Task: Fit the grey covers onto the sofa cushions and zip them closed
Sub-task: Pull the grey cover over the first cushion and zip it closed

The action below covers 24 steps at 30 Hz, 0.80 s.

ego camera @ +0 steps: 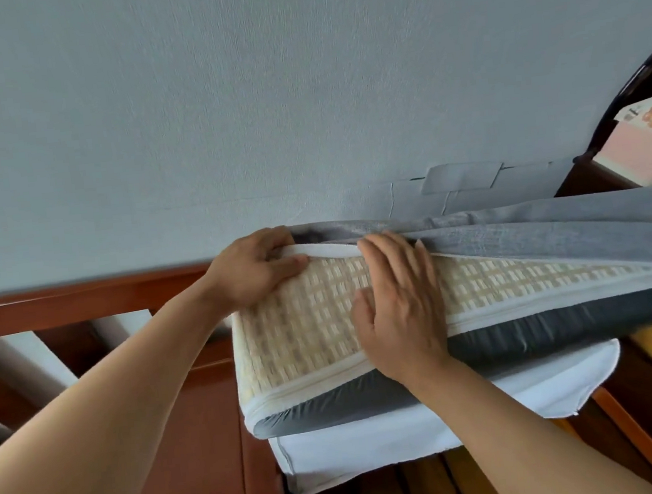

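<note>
Gripping the cushion's (305, 329) upper left corner, left hand (254, 272) has fingers curled over the white piped edge, thumb on the woven face. Right hand (399, 311) lies flat on that face, fingers together, tips at the grey cover (535, 224) edge. Cushion sits on a white pad (416, 434) on the wooden sofa frame (200, 441).

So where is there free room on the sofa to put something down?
Free: the bare wooden seat left of the white cushion, and the slats in front of it. Crowded: the cushion stack, where the left hand grips the woven cushion and the right hand presses beside the grey cover.
</note>
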### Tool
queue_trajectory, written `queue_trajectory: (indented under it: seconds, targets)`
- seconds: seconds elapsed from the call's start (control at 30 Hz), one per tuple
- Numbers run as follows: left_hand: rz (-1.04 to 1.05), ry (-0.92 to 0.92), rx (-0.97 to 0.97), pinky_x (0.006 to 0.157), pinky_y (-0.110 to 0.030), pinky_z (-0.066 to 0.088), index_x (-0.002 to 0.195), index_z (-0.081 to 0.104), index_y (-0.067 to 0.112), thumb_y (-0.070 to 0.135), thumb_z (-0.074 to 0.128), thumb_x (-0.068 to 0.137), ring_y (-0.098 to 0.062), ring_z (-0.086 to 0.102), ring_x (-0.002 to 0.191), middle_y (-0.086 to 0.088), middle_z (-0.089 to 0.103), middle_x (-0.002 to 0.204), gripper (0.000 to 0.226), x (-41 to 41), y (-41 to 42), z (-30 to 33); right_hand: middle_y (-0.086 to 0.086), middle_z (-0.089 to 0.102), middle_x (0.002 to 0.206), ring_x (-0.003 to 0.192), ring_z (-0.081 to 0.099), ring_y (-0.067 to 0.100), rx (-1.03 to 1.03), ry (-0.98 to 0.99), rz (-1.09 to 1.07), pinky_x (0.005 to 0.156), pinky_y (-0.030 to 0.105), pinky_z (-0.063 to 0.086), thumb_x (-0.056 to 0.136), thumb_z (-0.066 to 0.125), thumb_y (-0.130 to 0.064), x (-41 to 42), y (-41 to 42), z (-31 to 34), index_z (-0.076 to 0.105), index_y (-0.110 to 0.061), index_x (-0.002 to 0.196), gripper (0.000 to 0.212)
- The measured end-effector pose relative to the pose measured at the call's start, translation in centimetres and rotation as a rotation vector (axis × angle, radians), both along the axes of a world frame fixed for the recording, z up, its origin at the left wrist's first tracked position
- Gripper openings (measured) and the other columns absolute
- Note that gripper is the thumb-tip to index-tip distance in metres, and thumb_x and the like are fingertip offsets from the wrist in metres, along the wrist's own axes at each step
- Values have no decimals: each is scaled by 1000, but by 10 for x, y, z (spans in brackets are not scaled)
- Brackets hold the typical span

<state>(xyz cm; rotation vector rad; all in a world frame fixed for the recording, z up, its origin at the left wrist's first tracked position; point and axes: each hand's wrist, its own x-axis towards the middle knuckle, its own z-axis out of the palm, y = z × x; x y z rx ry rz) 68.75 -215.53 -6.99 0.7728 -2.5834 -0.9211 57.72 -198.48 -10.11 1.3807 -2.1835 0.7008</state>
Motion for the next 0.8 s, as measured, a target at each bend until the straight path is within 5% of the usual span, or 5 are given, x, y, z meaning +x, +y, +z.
queue_trajectory:
  seconds: [0.13,0.27,0.4,0.63,0.8]
  targets:
    - [116,70,153,70,-31,36,69,52,24,24,46,93,-17,49,78,3,56,77,25,0,-4,-9,7,48,137,131,40,25,81,22,15,114,47,23,84,34,-24,4,-2,1,48,-6,134,55]
    - [184,54,151,70,-34,36,79,58,7,22,40,90,-23,51,81,-10,61,85,26,-5,-8,-12,9,48,136,129,42,27,109,2,-3,114,46,21,84,35,-30,15,-17,5,47,-6,135,57]
    - [205,45,193,63,-33,31,63,43,11,14,38,93,-19,41,68,-6,48,68,31,-9,-7,-15,9,49,135,129,42,28,142,-8,37,115,45,18,85,40,-37,24,-27,4,47,-7,134,58]
    - [435,302,56,47,-30,22,44,31,18,40,39,74,-16,31,47,1,33,45,39,-12,12,-21,10,58,122,118,50,27,-62,-30,128,110,47,28,79,45,-27,15,-28,4,58,-2,119,49]
    - [567,273,-335,44,-25,14,45,29,17,64,24,79,-22,37,48,4,30,42,58,5,28,-23,11,61,104,99,52,30,-146,2,106,102,45,31,76,47,-30,5,-37,4,65,-5,107,43]
